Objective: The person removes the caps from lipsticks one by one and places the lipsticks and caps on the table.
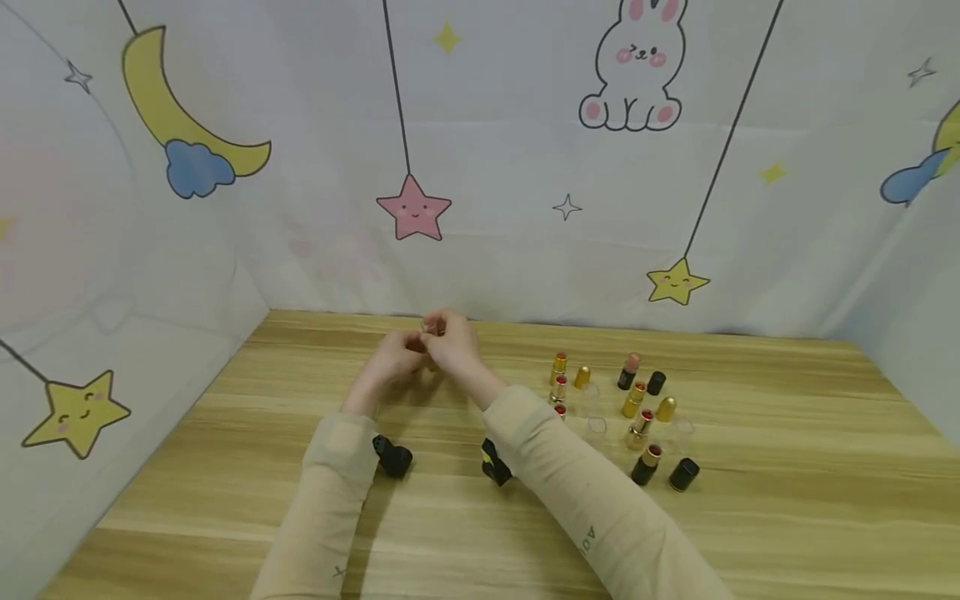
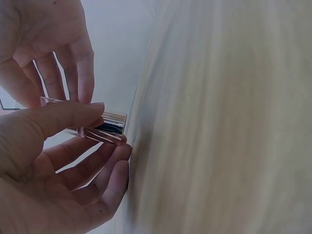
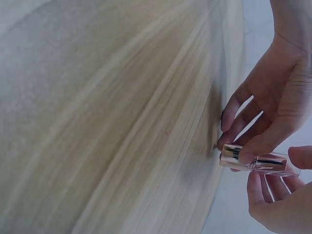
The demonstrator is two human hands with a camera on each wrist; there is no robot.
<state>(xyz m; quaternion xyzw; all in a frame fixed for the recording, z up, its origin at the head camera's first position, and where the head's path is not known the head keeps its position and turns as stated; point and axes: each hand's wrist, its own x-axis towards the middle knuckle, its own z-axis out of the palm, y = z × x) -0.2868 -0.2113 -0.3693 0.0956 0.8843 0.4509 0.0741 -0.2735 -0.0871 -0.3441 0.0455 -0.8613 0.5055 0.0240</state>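
Near the table's back edge both hands meet at one lipstick tube (image 3: 270,165) with a shiny rose-gold base and a clear cap. My left hand (image 1: 392,360) pinches the metallic base (image 2: 116,125) between thumb and fingers. At the other end, my right hand (image 1: 455,343) holds the clear cap (image 3: 291,170) between its thumb and fingertips. In the right wrist view the tube lies sideways across the picture, its cap end toward the right hand. Fingers cover part of the tube, and the head view shows little of it.
To the right on the wooden table (image 1: 225,467) stand several uncapped lipsticks (image 1: 640,431), with gold caps (image 1: 666,408), black caps (image 1: 684,474) and clear caps (image 1: 596,425) beside them. Small black devices (image 1: 393,457) sit by the sleeves. A patterned white curtain (image 1: 510,267) hangs behind.
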